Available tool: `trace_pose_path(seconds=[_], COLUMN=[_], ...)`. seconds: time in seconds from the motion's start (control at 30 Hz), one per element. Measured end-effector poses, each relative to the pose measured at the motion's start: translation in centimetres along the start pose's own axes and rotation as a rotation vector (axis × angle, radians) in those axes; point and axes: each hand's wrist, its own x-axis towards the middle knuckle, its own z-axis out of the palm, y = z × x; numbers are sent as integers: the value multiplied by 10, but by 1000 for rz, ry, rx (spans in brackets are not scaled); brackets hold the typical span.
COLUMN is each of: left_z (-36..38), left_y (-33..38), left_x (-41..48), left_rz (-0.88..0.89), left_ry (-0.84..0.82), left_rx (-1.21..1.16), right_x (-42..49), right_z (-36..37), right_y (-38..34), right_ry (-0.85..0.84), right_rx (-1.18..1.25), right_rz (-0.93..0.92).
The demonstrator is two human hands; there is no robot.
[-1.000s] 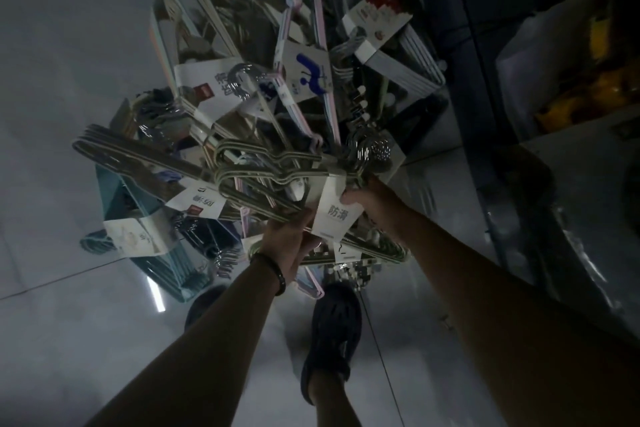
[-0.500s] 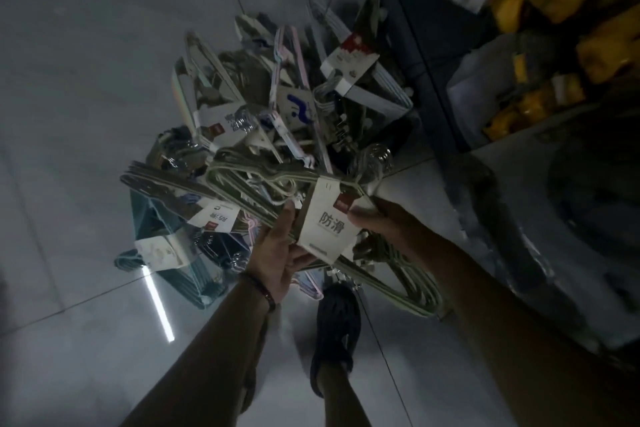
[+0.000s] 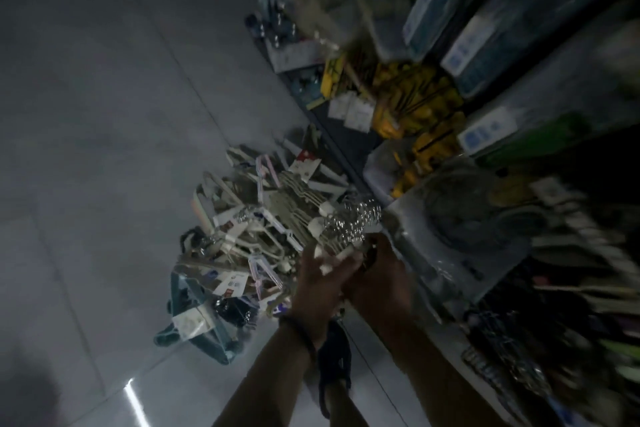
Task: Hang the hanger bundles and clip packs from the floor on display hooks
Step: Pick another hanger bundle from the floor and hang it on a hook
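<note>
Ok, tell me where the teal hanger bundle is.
Head view: the teal hanger bundle lies on the floor at the pile's near left end, left of the left hand and dark shoe.

I get a v. dim frame w/ bluish cast. Floor (image 3: 90, 121) in upper left is brightest, soft grey sheen; thin white glare streak (image 3: 135, 404) at bottom left. Shelves (image 3: 512, 55) on right smear w/ heavy motion blur, lower right nearly black. Chrome on hanger bundle (image 3: 355, 224) at centre glints. Edges bend, wide-angle.
</note>
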Motion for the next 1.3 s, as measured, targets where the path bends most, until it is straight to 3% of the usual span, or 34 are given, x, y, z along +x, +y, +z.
trace_pose_path(seconds=[0.23,0.4,0.73,0.87,0.97,1.13,1.17,1.2,1.3], left_z=[23,71,166,205,222,276,294,311,354], left_y=[75,110,144,131,117,91,81,74,56], left_x=[-125,-201,-299,-330,-367,-430,-436,-448,-505], left_rz=[20,44,217,542,922,1575,1734,1784,1699], left_ry=[-219,-452,-790,-796,-780,-1144,-1181,-1201,-1291], left_rx=[33,102,267,371,504,799,852,927,1082], right_x=[-103,-152,-240,-284,-335,-424,-442,-459,-509], right_z=[-141,-216,-331,-375,-424,-510,-523,-535,-561], right_y=[-104,-145,-156,-145,-130,-90,-80,-70,-37], right_ry=[270,352,404,457,441,544,481,438,315], right_rx=[412,708,854,782,961,1352,1430,1445,1375], right_rz=[24,40,14,52,134,-14,-38,-28,28])
